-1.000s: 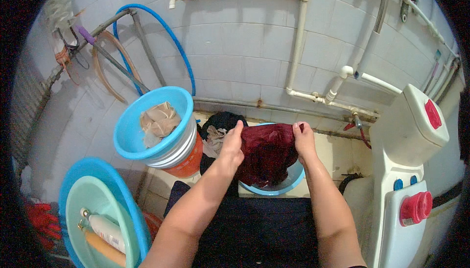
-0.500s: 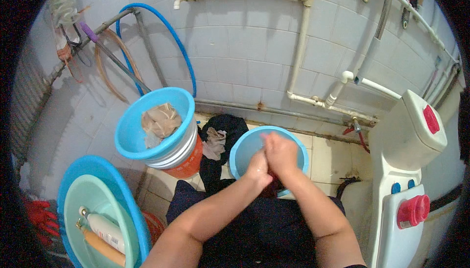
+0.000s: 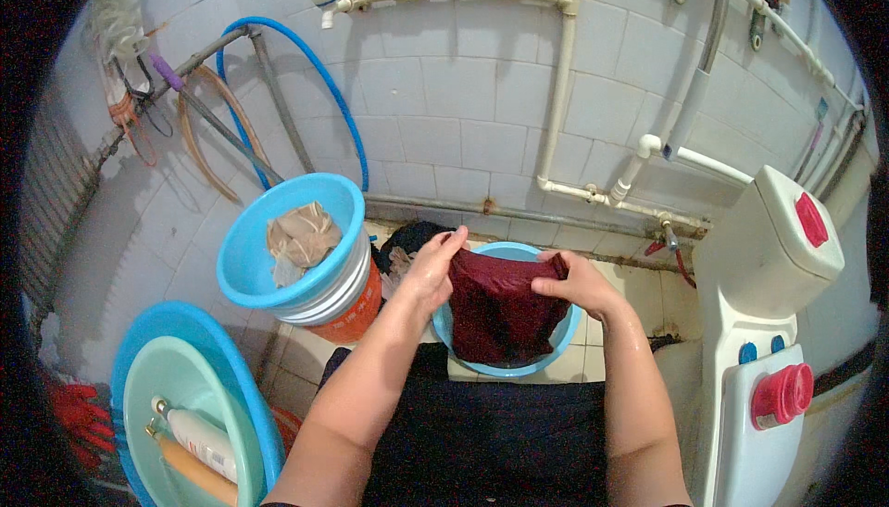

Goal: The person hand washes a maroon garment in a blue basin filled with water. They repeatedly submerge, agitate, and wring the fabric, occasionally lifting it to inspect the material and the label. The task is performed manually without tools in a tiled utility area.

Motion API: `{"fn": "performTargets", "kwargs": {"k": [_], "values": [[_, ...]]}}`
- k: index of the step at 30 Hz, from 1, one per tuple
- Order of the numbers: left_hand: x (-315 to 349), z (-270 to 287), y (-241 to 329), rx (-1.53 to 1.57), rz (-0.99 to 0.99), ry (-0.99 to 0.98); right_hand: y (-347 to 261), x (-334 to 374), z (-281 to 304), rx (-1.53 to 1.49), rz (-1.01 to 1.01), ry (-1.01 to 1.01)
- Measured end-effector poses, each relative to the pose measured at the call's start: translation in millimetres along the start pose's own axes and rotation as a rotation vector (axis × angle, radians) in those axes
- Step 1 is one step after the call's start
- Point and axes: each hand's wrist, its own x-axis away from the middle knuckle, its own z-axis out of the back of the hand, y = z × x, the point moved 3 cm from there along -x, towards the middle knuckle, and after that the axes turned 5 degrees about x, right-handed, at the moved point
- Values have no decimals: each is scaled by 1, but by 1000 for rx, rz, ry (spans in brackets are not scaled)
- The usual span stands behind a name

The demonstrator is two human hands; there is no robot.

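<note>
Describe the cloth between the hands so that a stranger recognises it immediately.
From the white toilet, go left to the light blue basin on the floor. Over it, the left hand and right hand hold the cloth: dark red, unlike the black cloth and beige cloth to its left.

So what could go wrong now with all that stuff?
The dark red cloth might slip, since the left hand and right hand hold it only near its top; it could flop into the light blue basin below. The raised basin with the beige cloth could tip if bumped, because it sits on a bucket.
</note>
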Motion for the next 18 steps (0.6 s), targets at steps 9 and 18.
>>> {"fn": "performTargets", "kwargs": {"k": [9, 18], "values": [[2, -2, -20, -726, -115, -194, 13, -2, 6, 498, 86, 506], [-17, 15, -42, -897, -296, -90, -4, 3, 8, 194, 77, 561]]}}
